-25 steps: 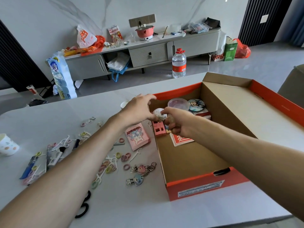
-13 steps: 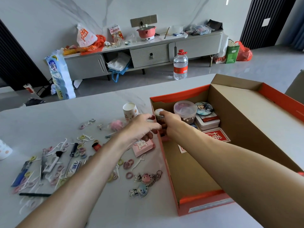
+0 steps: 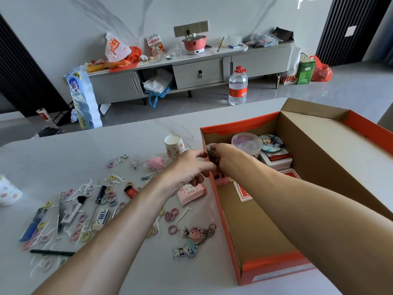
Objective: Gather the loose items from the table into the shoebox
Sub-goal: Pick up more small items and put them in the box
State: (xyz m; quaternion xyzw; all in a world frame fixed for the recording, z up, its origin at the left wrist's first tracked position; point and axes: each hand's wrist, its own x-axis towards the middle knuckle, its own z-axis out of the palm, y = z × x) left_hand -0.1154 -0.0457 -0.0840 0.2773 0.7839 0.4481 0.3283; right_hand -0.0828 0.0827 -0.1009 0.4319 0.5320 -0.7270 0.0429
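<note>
An open orange shoebox (image 3: 265, 271) stands on the right of the white table (image 3: 63, 154). It holds a clear round tub (image 3: 246, 142), a picture badge (image 3: 271, 142), tins and red cards. My right hand (image 3: 229, 160) is inside the box at its far left corner, fingers curled round a small round speckled item (image 3: 210, 148). My left hand (image 3: 187, 169) hovers just outside the box's left wall, fingers loosely curled and holding nothing, above a pink packet (image 3: 191, 193). Loose on the table are two character keychains (image 3: 191, 241), a pink pompom (image 3: 156, 163), several hair ties and floss picks (image 3: 110, 194).
A paper cup (image 3: 174, 145) stands beside the box's far left corner, another cup (image 3: 7, 193) at the table's left edge. A screwdriver (image 3: 98, 199), an eraser (image 3: 101, 219), a black pen (image 3: 51, 252) and a blue pen (image 3: 32, 225) lie at the left.
My left hand has let go of the round item and drawn back outside the box wall. My right hand has carried the item toward the box's far left corner.
</note>
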